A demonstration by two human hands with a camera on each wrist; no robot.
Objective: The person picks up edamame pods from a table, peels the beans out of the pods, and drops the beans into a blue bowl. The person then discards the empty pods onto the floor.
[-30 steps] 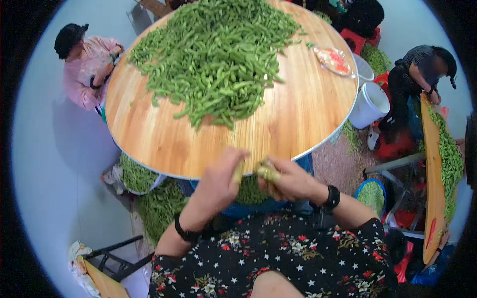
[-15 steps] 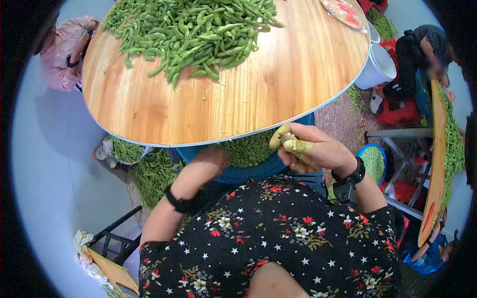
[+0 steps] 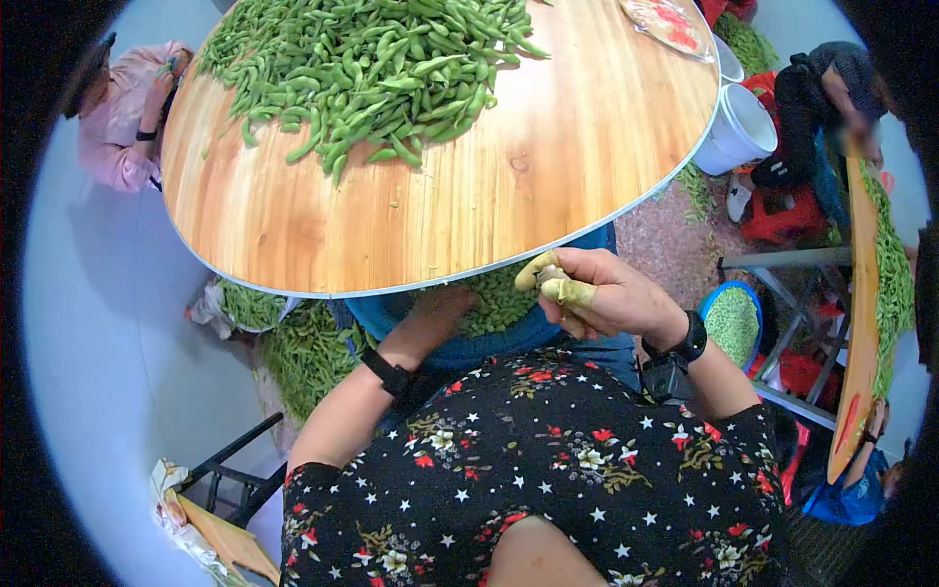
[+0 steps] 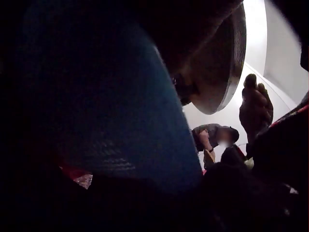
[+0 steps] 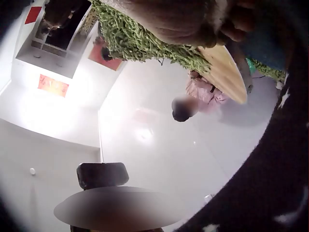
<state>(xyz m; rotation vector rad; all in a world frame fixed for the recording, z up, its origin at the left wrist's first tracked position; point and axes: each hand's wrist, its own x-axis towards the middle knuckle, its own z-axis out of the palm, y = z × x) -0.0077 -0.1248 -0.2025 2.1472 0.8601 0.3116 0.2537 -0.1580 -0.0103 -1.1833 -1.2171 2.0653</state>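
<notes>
The left hand [image 3: 437,315] reaches down into a blue basin [image 3: 377,328] of shelled green beans [image 3: 504,296] below the table's near edge; its fingertips are hidden. In the head view, the right hand [image 3: 621,298] hangs loosely curled above the basin's right side, with yellowish covers on thumb and forefinger and no pod visible in it. Its curled fingers show dark at the top of the right wrist view. The basin's blue side [image 4: 120,96] fills much of the dark left wrist view. Green pods [image 3: 391,78] lie heaped on the round wooden table [image 3: 469,210].
A plastic-wrapped packet [image 3: 670,27] lies at the table's far right. White buckets [image 3: 738,132] stand beyond the right edge. Another tub [image 3: 732,323] holds shelled beans. More pods [image 3: 308,357] lie on the floor at left. People sit left and right, the latter by a narrow table [image 3: 856,342].
Over the last second, both hands have come away from the table edge, and the left has gone down into the basin. The head view has tilted downward. The right hand has shifted slightly since mid-sequence.
</notes>
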